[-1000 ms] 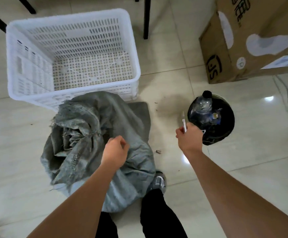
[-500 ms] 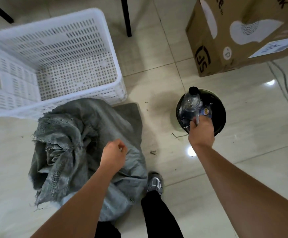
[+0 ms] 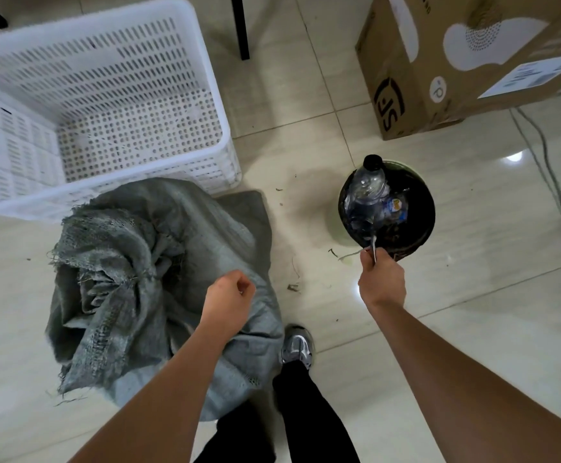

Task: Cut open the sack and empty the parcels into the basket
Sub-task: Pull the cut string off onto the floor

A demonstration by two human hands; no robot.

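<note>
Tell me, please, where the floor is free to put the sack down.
Bare tiles lie between the sack and the black bin, and right of the bin below the cardboard box. Crowded: sack against white basket.

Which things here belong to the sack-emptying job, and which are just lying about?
Job:
- grey sack, left hand over it
- white basket, nothing in it yet
- small blade gripped in right hand

Lying about:
- black bin with plastic bottle
- cardboard box
- cable
</note>
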